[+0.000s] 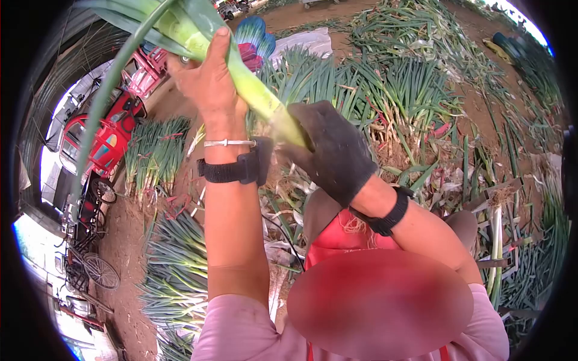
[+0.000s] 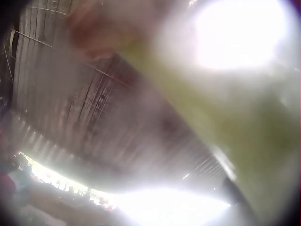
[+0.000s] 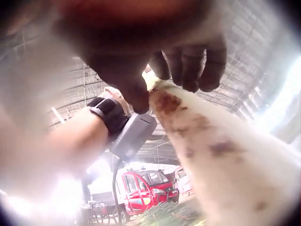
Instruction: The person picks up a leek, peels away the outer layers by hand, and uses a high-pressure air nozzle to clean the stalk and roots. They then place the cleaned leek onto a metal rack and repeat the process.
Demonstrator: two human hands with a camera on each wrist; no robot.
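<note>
A thick green onion (image 1: 256,90) slants across the head view, its leaves up at the top left and its pale stalk down towards the middle. My bare left hand (image 1: 211,84) grips it just below the leaves, thumb pointing up along it. Lower down, my right hand (image 1: 334,150), in a black glove, holds the pale end, which its fingers partly hide. In the right wrist view the white stalk (image 3: 225,141) carries brown smudges, with gloved fingers (image 3: 190,68) curled over it. The left wrist view shows the onion (image 2: 197,103) blurred and close.
Piles of green onions (image 1: 397,84) lie on the ground ahead, with more bundles (image 1: 174,259) on the left. A metal rack (image 1: 497,263) with one onion (image 1: 496,240) against it stands at the right. Red vehicles (image 1: 108,135) and a bicycle (image 1: 99,271) are at the far left.
</note>
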